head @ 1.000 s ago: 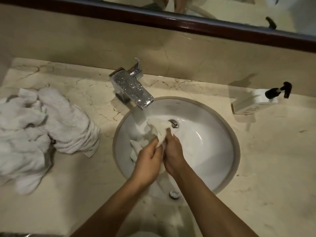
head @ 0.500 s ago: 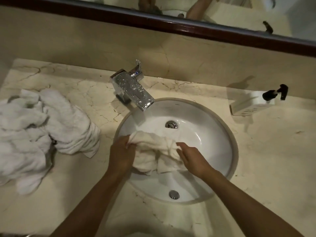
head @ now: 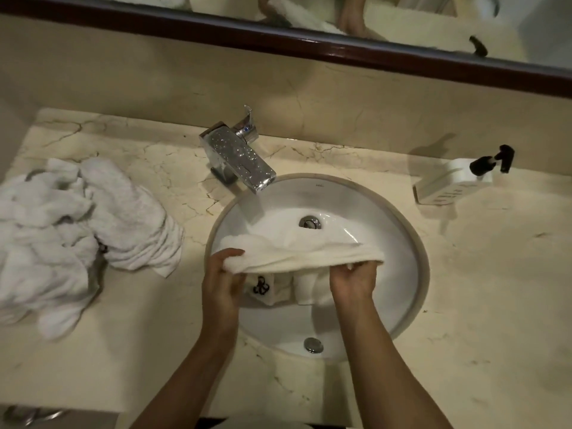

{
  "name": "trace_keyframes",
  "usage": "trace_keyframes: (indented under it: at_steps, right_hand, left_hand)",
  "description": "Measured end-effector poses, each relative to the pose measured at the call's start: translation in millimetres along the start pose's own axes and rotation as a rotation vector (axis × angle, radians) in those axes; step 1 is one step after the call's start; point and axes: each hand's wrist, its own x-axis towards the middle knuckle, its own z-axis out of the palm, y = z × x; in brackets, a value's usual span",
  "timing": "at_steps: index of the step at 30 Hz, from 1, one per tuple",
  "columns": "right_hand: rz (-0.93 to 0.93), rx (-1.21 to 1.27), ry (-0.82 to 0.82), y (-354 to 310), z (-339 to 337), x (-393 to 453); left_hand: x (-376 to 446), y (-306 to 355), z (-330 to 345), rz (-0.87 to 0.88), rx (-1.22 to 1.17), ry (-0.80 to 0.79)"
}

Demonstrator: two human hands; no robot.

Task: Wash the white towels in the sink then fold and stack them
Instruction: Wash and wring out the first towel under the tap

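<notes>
both arms extended — left hand (head: 220,284) and right hand (head: 353,280) gripping.

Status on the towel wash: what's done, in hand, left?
Done: no folded stack in view. In hand: left hand and right hand grip one white towel stretched over the sink; no water visible from the faucet. Left: the crumpled towel pile on the counter, unfolded, plus folding and stacking.

Dim, warm light. Soft shadows fall beside the forearms, and glare gleams on the sink (head: 399,243) beyond the fingertips. The edges bend and blur.
</notes>
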Motion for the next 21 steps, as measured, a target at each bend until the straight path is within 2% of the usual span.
trace_keyframes:
  at_steps: [1, 3, 5, 9, 11, 13, 14, 17, 19, 21]
  right_hand:
    - [0.054, 0.171, -0.060, -1.7, -1.4, 2.0]
    - [0.097, 0.288, -0.109, -6.3, -4.1, 0.1]
    - [0.128, 0.262, -0.157, -11.5, -4.6, -5.9]
    - [0.175, 0.047, -0.245, -27.6, -3.0, -27.5]
    - [0.205, -0.154, -0.299, -39.4, 4.8, -44.2]
    - [0.227, -0.467, -0.330, -39.0, 13.2, -53.7]
    - [0.171, -0.717, -0.350, -32.1, 17.4, -53.3]
    - [-0.206, -1.463, -0.378, -5.2, 25.6, -48.7]
    - [-0.298, -1.623, -0.482, 18.4, 25.6, -60.6]
    - [-0.255, -1.655, -0.636, 42.3, 21.5, -78.1]
  left_hand:
    - [-0.7, 1.4, 0.5, -0.069, -0.200, 0.034]
    - [7.2, 0.8, 2.8, -0.273, -0.519, 0.189]
    - [17.5, -1.9, 10.5, -0.427, -0.513, 0.237]
    - [22.5, 4.6, 34.2, -0.621, -0.413, 0.151]
    - [18.5, 8.9, 43.3, -0.646, -0.340, 0.092]
    - [16.0, 5.0, 46.2, -0.639, -0.280, 0.049]
    - [17.4, 1.9, 45.8, -0.615, -0.273, 0.035]
    - [22.8, -10.2, 47.5, -0.501, -0.118, 0.062]
    - [22.0, -6.1, 50.9, -0.420, 0.031, 0.098]
    - [23.1, -4.4, 51.1, -0.432, 0.085, 0.015]
